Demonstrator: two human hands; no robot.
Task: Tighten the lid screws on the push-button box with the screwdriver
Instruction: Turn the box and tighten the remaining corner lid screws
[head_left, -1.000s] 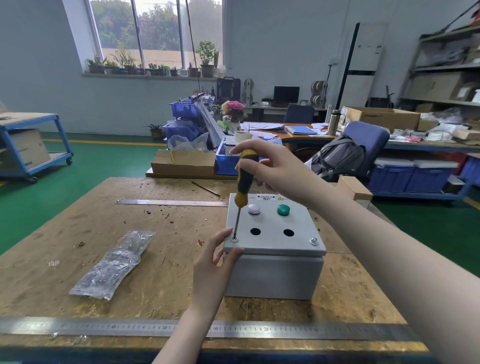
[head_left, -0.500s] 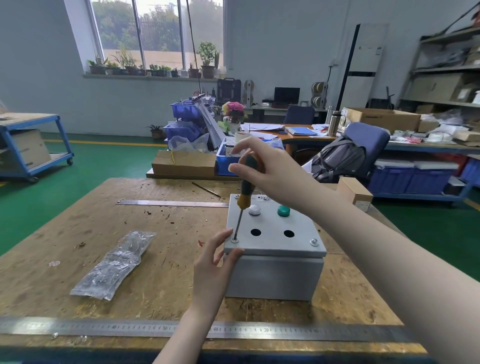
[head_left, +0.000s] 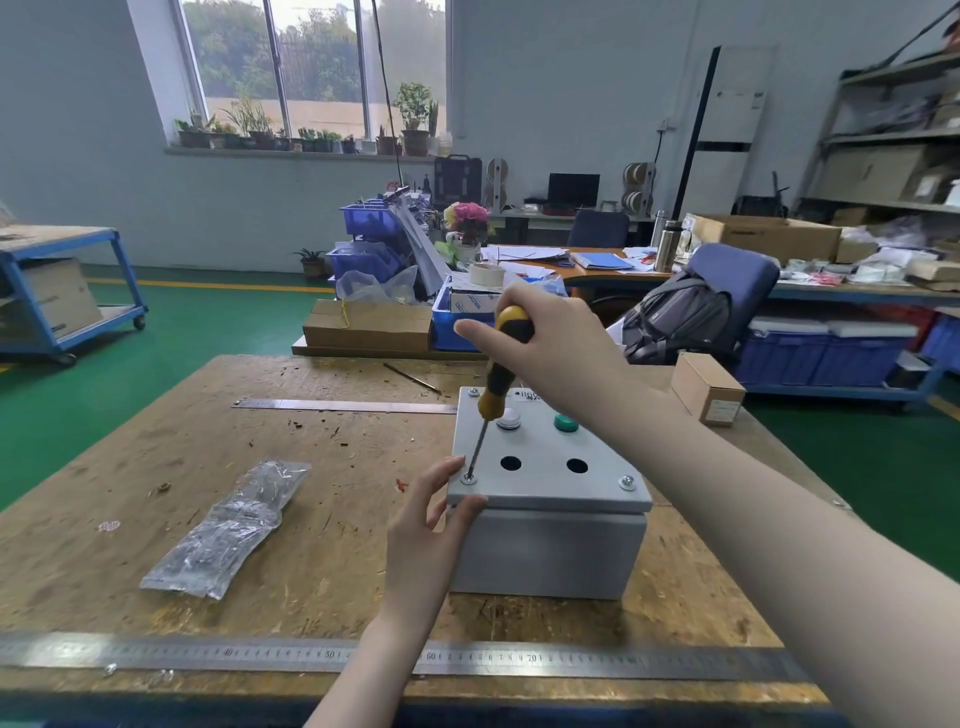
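Two hands work the push-button box (head_left: 545, 499): our right hand (head_left: 561, 343) grips the screwdriver (head_left: 501, 364), which we keep upright on the near-left screw (head_left: 469, 478); our left hand (head_left: 426, 525) braces that corner, fingers loose.

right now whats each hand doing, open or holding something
Left hand: open, fingers resting against the near left corner of the push-button box.
Right hand: gripping the screwdriver handle, tip on the near left lid screw.

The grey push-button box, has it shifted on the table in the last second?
No. The push-button box sits the same against the steel ruler behind it.
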